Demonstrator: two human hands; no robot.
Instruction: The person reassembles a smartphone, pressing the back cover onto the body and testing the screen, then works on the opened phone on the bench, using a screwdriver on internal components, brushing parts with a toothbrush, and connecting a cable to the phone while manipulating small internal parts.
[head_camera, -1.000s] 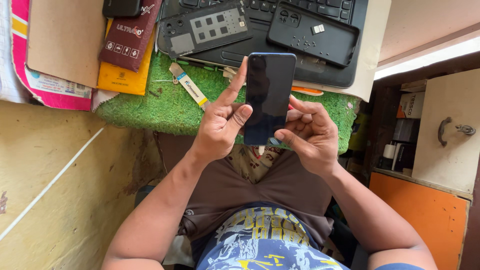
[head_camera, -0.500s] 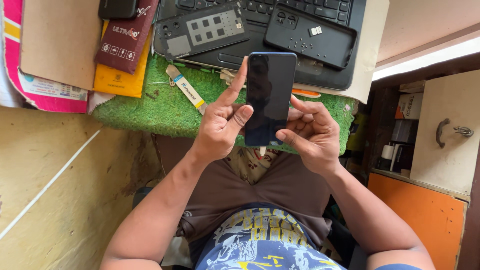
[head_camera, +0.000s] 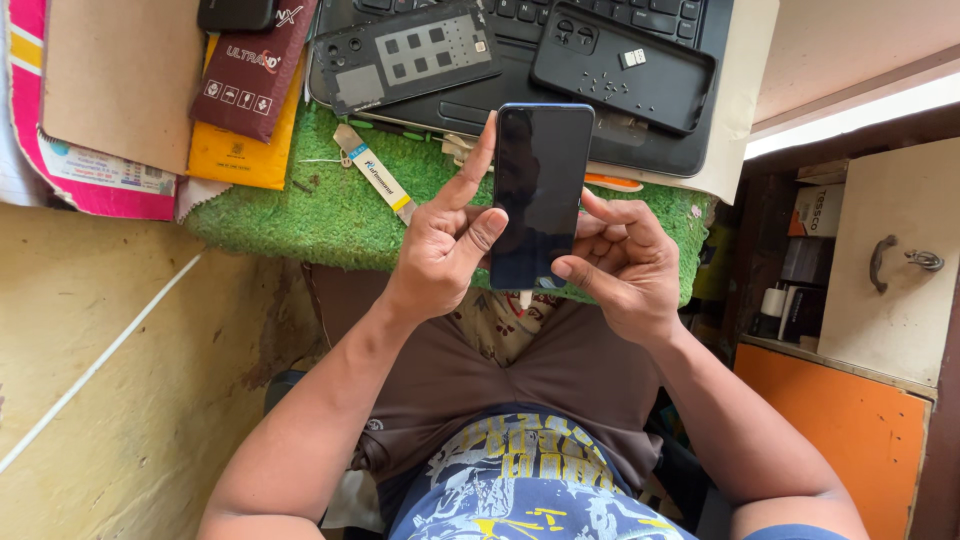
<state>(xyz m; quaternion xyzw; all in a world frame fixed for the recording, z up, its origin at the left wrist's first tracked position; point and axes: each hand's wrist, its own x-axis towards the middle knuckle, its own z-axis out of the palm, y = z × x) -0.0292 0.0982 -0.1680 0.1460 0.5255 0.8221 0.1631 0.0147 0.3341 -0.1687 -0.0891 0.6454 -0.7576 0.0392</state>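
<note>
A dark smartphone (head_camera: 538, 190) with a black, unlit screen is held upright between both hands above my lap. My left hand (head_camera: 445, 240) grips its left edge, index finger stretched up along the side and thumb resting on the screen's edge. My right hand (head_camera: 622, 262) cups the lower right side, fingers curled behind and thumb at the bottom corner. A small white piece (head_camera: 525, 298) sticks out below the phone's lower end.
A green grass-like mat (head_camera: 340, 215) covers the bench edge. On it lie a black laptop (head_camera: 660, 140), a black phone case (head_camera: 622, 68), a grey phone back panel (head_camera: 405, 55), a narrow white tool (head_camera: 375, 178), and maroon and yellow packets (head_camera: 245, 110). A wooden cabinet door (head_camera: 890, 260) stands at right.
The phone and both hands have stayed almost still; only the view has shifted slightly.
</note>
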